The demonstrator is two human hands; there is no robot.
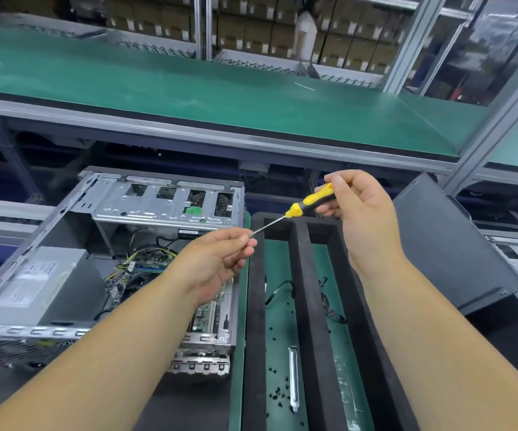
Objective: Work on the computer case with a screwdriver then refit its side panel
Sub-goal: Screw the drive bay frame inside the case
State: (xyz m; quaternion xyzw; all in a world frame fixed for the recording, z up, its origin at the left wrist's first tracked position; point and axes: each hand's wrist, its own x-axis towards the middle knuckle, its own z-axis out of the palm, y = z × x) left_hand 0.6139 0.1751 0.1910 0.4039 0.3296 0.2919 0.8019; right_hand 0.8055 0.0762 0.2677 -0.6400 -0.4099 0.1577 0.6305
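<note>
1. A black foam tray [306,275] with long, square-edged compartments lies nearest; small black screws [278,391] and a white slotted bracket [293,377] lie in its left compartment on green matting. The lower end of the tray is cut off by the frame.
2. The left hand [217,259] pinches the tip of the thin steel shaft of the screwdriver [298,209]; whatever sits at the tip is too small to make out.
3. The right hand [360,209] grips the yellow-and-black handle, fingers curled round it.
4. The computer case [74,259] lies open on its side to the left: bare sheet metal, perforated drive cage, bundled wiring. The left forearm hides part of the board.
5. The dark grey side panel [450,244], flat and smooth, stands tilted to the right of the tray.
6. A green-matted shelf [220,98] with aluminium edging spans behind.
</note>
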